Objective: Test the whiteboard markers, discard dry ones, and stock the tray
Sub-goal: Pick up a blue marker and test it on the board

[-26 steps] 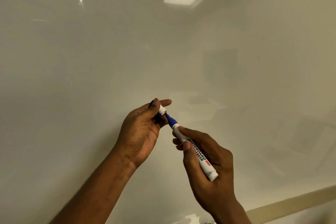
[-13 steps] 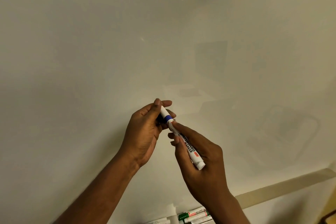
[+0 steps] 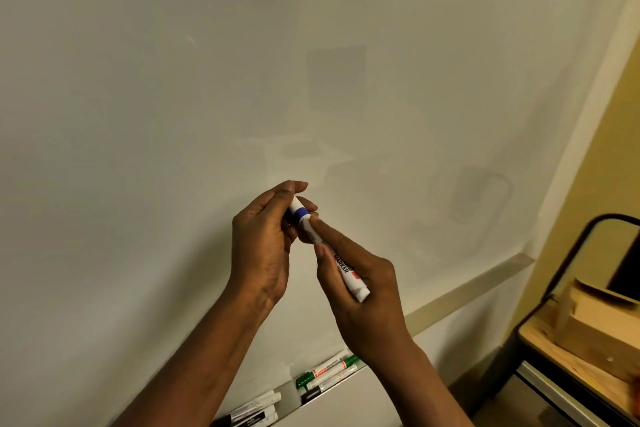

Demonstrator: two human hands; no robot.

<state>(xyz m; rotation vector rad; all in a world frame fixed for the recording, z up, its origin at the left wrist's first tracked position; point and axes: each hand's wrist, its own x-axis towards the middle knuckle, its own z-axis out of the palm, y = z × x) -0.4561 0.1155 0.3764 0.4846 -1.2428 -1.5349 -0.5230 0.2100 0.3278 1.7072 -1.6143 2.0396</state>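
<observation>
I am holding a marker up in the air in front of the whiteboard, tilted so that its capped end is pointing up and to the left and its flat rear end down and to the right. My right hand is gripping the barrel, with the thumb lying against the near side and the forefinger stretching along it towards the top. My left hand is curling round the cap, pinching it between thumb and fingers. The barrel is showing white, with black block lettering in which I am reading "MARKER", and a small red patch is sitting near the rear end. A blue band is ringing it where cap and barrel meet; I cannot tell whether the cap is pressed fully home. Well below my hands, the tray is running along the foot of the board, with green markers lying in it on the right and black-and-white markers on the left. Off to the right, a wooden box is sitting on a dark-framed shelf.
</observation>
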